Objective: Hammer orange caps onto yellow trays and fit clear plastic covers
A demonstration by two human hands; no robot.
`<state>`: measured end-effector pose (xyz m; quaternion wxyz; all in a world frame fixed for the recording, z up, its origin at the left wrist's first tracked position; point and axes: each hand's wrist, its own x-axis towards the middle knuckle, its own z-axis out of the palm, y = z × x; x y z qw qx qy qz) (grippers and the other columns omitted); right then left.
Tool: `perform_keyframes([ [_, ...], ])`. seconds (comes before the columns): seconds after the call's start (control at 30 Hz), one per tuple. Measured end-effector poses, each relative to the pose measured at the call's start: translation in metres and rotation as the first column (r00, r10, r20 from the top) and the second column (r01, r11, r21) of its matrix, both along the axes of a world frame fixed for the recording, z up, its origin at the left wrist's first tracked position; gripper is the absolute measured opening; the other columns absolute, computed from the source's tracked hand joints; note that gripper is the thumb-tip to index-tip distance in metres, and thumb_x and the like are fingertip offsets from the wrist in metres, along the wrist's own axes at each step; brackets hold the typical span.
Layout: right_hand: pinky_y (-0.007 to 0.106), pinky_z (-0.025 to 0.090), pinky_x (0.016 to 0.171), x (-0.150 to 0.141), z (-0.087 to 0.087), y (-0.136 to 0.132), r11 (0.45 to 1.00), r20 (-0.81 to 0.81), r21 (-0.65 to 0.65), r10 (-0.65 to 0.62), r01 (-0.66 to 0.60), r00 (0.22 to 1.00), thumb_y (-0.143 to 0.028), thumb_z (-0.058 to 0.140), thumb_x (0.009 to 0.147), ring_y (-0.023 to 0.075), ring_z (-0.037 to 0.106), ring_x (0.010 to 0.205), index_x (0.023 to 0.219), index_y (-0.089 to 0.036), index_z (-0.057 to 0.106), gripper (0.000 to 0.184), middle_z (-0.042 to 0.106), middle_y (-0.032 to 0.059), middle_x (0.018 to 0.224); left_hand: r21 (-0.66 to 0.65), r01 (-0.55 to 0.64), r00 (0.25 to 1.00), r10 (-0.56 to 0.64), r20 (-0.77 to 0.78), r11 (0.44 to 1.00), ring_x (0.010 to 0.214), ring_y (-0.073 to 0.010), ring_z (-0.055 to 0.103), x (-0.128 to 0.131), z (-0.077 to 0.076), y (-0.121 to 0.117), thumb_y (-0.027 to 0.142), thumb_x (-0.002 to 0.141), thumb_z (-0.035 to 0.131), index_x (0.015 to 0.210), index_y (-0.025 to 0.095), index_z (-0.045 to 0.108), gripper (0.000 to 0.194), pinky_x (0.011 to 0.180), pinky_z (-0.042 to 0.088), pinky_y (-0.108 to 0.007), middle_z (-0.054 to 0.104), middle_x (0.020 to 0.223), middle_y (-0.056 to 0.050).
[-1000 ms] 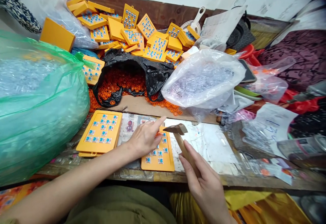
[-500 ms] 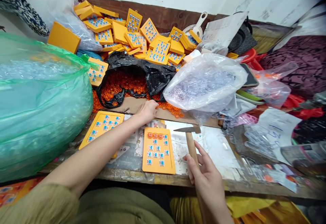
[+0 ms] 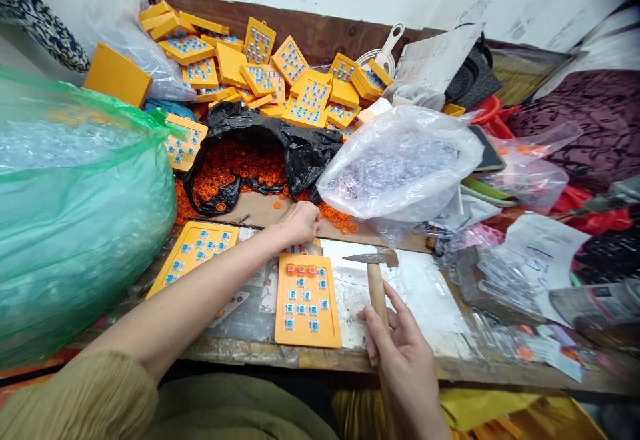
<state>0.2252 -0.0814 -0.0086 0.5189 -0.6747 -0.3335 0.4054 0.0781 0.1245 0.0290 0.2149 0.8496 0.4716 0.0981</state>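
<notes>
Though pale-handled, hammer (image 3: 377, 291) perhaps rusty-headed.

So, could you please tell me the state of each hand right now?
Left hand: curled beside loose orange rings; whether it holds any cannot be told.
Right hand: closed around the hammer.

I can read no word, brand or number for certain on the 3 marked things before me. Near the worktop's (image 3: 260, 349) right edge, a white paper (image 3: 543, 253) carries handwritten strokes too unclear to spell out. Toward the back right corner, a leaning sheet (image 3: 434, 60) has faint marks; beside the paper, a container's (image 3: 597, 303) label blurs.
</notes>
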Motion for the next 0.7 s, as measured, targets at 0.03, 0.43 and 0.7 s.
perform_keyframes([
  [0.03,0.018,0.035,0.036,0.0,0.0,0.0,1.0,0.0,0.0,0.001,-0.001,1.0,-0.052,0.069,0.077,0.0076,0.039,0.039,0.145,-0.023,0.037,0.081,0.047,-0.0088,0.052,-0.011,0.009,1.0,-0.009,-0.001,1.0,0.085,-0.0223,0.067,0.001,0.002,-0.001,0.017,0.082,0.057,0.082,0.015,0.074,0.016,0.077,0.049,-0.029,0.072,0.086,-0.01],
  [0.43,0.021,0.041,0.035,0.004,-0.001,0.0,0.998,0.108,0.012,0.059,-0.06,0.992,-0.051,0.065,0.08,0.0079,0.046,0.039,0.143,-0.02,0.043,0.074,0.071,0.0051,0.085,-0.081,-0.003,0.988,0.015,0.152,0.997,0.083,-0.0186,0.065,-0.012,-0.003,-0.029,0.007,0.078,0.055,0.107,0.011,0.066,0.031,0.075,0.05,-0.028,0.071,0.089,-0.008],
  [0.7,0.025,0.051,0.094,0.006,0.021,-0.008,0.904,0.712,0.243,0.081,-0.353,0.698,-0.02,0.056,0.09,0.0183,0.063,0.114,0.136,-0.029,0.053,0.046,0.064,0.0018,0.129,-0.094,0.07,0.966,-0.044,0.255,0.993,0.096,-0.0251,0.063,-0.017,-0.001,-0.094,0.008,0.079,0.056,0.129,0.01,0.052,0.051,0.087,0.049,-0.038,0.07,0.101,-0.011],
])
